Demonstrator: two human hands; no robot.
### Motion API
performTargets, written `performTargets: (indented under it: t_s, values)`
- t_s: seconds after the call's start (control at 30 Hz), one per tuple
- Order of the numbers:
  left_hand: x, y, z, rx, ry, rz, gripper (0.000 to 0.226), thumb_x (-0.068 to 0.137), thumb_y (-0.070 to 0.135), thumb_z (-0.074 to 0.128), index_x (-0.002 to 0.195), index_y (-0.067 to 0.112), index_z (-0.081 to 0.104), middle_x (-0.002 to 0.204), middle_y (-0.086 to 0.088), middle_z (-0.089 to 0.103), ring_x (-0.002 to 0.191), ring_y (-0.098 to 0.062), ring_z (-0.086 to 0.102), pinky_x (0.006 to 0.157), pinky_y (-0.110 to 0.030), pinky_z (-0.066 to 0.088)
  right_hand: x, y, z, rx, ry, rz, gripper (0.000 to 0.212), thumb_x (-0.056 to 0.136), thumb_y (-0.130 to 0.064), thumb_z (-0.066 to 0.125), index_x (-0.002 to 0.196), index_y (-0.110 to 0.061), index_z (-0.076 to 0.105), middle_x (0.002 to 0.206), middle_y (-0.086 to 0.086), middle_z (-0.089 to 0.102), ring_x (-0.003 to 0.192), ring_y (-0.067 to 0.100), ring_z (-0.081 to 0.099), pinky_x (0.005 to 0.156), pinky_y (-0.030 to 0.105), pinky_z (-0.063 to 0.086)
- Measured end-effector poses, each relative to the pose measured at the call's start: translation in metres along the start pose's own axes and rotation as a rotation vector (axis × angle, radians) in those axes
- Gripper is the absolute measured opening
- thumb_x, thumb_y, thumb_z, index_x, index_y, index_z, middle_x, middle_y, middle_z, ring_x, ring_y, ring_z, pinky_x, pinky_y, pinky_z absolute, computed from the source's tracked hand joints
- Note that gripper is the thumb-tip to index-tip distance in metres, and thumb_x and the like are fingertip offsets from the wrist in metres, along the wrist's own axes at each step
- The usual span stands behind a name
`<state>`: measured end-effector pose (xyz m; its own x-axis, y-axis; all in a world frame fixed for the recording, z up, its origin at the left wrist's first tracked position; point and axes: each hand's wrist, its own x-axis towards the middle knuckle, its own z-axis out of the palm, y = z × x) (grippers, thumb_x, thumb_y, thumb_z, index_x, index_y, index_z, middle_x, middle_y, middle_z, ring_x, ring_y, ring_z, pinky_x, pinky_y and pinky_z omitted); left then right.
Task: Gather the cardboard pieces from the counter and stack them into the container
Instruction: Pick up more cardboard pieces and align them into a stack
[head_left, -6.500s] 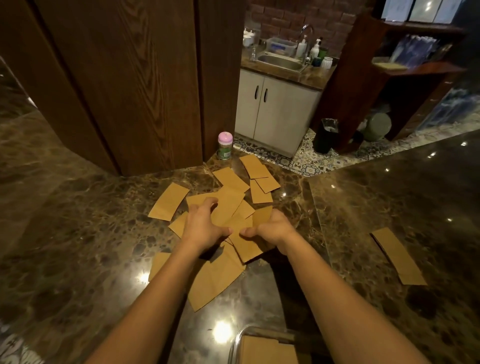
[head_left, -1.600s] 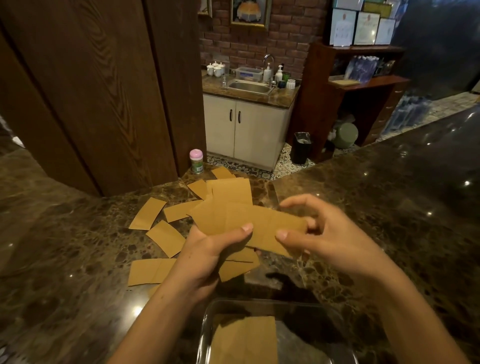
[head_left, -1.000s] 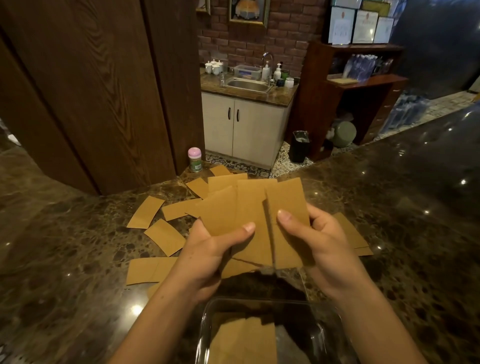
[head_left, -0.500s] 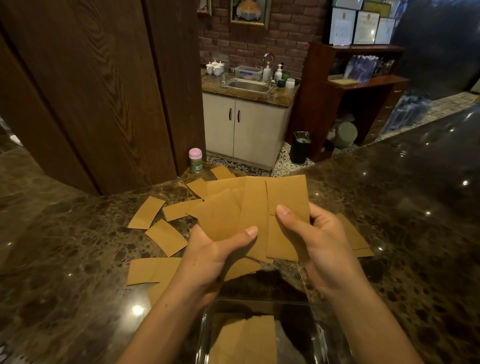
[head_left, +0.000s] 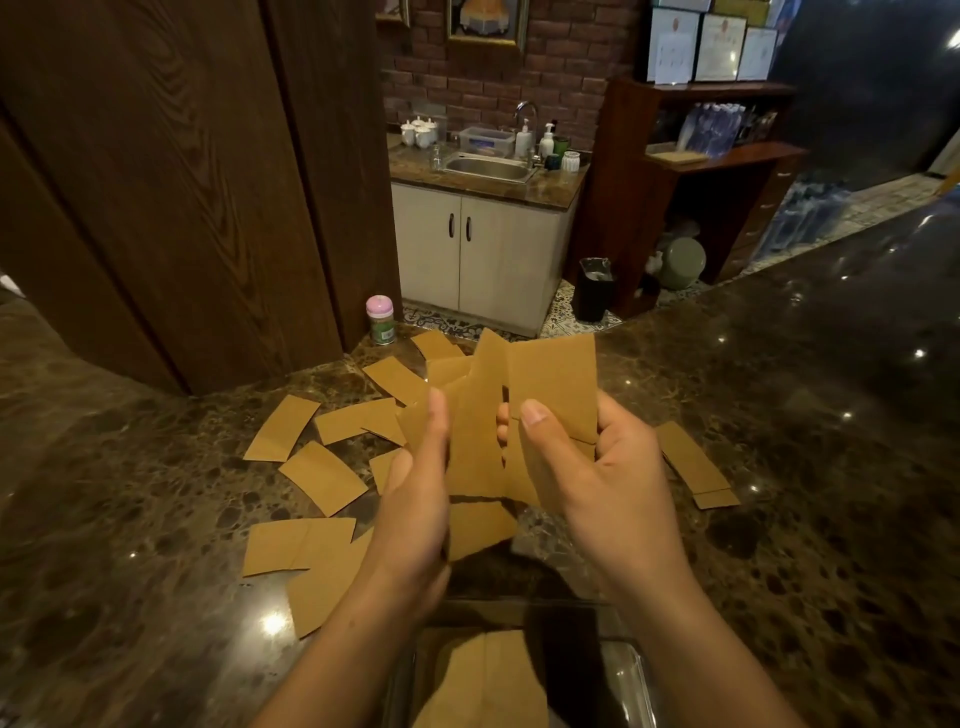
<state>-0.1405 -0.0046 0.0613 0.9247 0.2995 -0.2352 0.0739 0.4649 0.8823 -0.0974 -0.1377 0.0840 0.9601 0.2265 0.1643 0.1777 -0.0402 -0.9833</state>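
Both hands hold a bunch of brown cardboard pieces upright above the counter. My left hand grips the bunch from the left with its thumb across the front. My right hand grips it from the right, thumb on the front. Below my wrists stands a clear glass container with cardboard lying flat inside. Several loose pieces lie on the marble counter to the left, and another piece lies to the right.
A small jar with a pink lid stands at the counter's far edge. A dark wooden panel rises behind the counter on the left. Beyond are a sink cabinet, a black bin and wooden shelves.
My hands have pushed the fanned pieces closer together into a narrower bunch. The left thumb now points up along the front instead of lying across it.
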Motion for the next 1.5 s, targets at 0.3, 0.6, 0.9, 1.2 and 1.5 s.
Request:
performTargets:
  t_s: [0.3, 0.6, 0.9, 1.2, 1.5]
  values:
    - [0.001, 0.002, -0.011, -0.071, -0.183, 0.050, 0.041, 0.080, 0.010, 0.078, 0.119, 0.008, 0.065, 0.097, -0.022, 0.073, 0.077, -0.036, 0.073, 0.061, -0.040, 0.062, 0.022, -0.010, -0.021, 0.030, -0.082, 0.050, 0.022, 0.101, -0.026, 0.063, 0.121, -0.028, 0.071, 0.109, -0.007, 0.079, 0.098, 0.010, 0.075, 0.079, 0.031, 0.060]
    - [0.007, 0.011, -0.019, -0.015, -0.176, 0.127, 0.055, 0.060, -0.009, 0.079, 0.110, 0.008, 0.064, 0.092, -0.015, 0.076, 0.078, -0.030, 0.075, 0.059, -0.035, 0.062, 0.028, -0.007, -0.042, 0.052, -0.193, 0.056, 0.018, 0.099, -0.018, 0.066, 0.114, -0.020, 0.075, 0.099, -0.001, 0.081, 0.089, 0.016, 0.078, 0.071, 0.028, 0.061]
    - [0.007, 0.009, -0.015, 0.024, -0.097, 0.187, 0.039, 0.069, 0.000, 0.078, 0.105, 0.012, 0.069, 0.093, -0.012, 0.078, 0.083, -0.028, 0.076, 0.063, -0.033, 0.062, 0.013, 0.006, -0.046, -0.098, -0.355, 0.115, 0.017, 0.098, -0.021, 0.068, 0.113, -0.021, 0.076, 0.099, 0.003, 0.081, 0.088, 0.020, 0.079, 0.075, 0.031, 0.061]
    - [0.010, 0.008, -0.018, 0.225, -0.168, 0.126, 0.061, 0.069, 0.014, 0.085, 0.126, 0.014, 0.062, 0.112, -0.013, 0.075, 0.101, -0.032, 0.074, 0.076, -0.040, 0.061, 0.013, 0.009, -0.043, -0.050, -0.287, 0.112, 0.024, 0.096, -0.023, 0.070, 0.120, -0.022, 0.075, 0.108, -0.004, 0.081, 0.099, 0.013, 0.077, 0.082, 0.032, 0.060]
    - [0.006, 0.009, -0.019, 0.107, -0.260, 0.034, 0.040, 0.091, 0.014, 0.069, 0.129, 0.010, 0.060, 0.119, -0.015, 0.073, 0.109, -0.030, 0.071, 0.078, -0.035, 0.060, 0.013, 0.011, -0.036, 0.225, -0.069, 0.145, 0.026, 0.099, -0.014, 0.064, 0.124, -0.018, 0.069, 0.111, 0.006, 0.080, 0.102, 0.022, 0.078, 0.085, 0.039, 0.065]
